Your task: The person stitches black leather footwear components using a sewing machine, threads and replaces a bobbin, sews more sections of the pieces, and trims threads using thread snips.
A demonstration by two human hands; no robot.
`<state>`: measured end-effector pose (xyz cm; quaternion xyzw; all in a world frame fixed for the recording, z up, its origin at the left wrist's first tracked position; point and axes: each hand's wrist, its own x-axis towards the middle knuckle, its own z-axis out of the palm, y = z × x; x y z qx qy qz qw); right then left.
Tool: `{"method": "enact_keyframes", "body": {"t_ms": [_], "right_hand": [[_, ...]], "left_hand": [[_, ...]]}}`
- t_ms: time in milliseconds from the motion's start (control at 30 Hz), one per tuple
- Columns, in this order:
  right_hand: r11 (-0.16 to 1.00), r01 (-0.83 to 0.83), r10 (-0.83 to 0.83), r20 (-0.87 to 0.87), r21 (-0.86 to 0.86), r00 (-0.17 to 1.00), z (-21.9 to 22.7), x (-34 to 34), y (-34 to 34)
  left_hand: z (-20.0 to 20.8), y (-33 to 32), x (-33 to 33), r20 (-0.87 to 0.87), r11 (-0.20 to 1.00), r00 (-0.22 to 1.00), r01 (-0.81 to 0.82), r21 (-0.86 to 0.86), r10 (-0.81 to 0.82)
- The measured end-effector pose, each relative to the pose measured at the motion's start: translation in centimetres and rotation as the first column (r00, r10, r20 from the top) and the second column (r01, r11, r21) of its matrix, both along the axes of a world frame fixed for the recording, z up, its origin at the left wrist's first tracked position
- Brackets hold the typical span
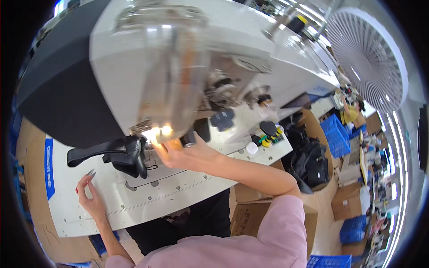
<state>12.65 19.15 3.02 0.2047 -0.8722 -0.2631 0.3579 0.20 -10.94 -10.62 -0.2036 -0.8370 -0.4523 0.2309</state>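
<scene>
A white and black sewing machine [120,67] fills the upper left, its lamps lit over the needle area. Below them lies a black leather-like piece [129,161] with a loop strap [91,154] sticking out to the left. My right hand [176,154] reaches in at the needle area, just right of the black piece. Its fingers are curled together and partly hidden by the machine head; what they pinch cannot be made out. At the left front of the white table [165,196], my left hand [90,196] grips small thread snips [91,173], blades pointing up.
Right of the machine, a white round lid [251,148] and several yellow-and-black spools [267,142] stand on the table. Beyond its edge, a cardboard box [313,147] holds black pieces. Blue crates [335,136] and a white fan [368,58] are farther right; a person [351,111] sits behind.
</scene>
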Motion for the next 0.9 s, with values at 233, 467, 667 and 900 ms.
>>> {"method": "enact_keyframes", "body": {"t_ms": [233,467,667,900], "right_hand": [[0.969,-0.12,0.13,0.032,-0.217,0.991,-1.1,0.3,1.8],[0.842,-0.127,0.141,-0.013,-0.524,0.99,-0.9,0.3,1.7],[0.886,-0.247,0.216,-0.121,-0.392,0.969,-1.8,-1.2,2.7],[0.921,-0.385,0.372,-0.168,-0.052,0.913,-1.0,-0.8,3.1]], "left_hand": [[-0.3,0.0,0.3,0.081,0.999,0.996,0.045,0.028,-0.047],[-0.5,0.3,0.3,0.065,0.997,0.996,0.07,-0.02,-0.068],[0.6,1.7,2.9,-0.025,0.998,0.998,0.048,-0.047,-0.049],[1.3,4.6,8.3,-0.063,0.981,0.979,0.195,-0.013,-0.195]]}}
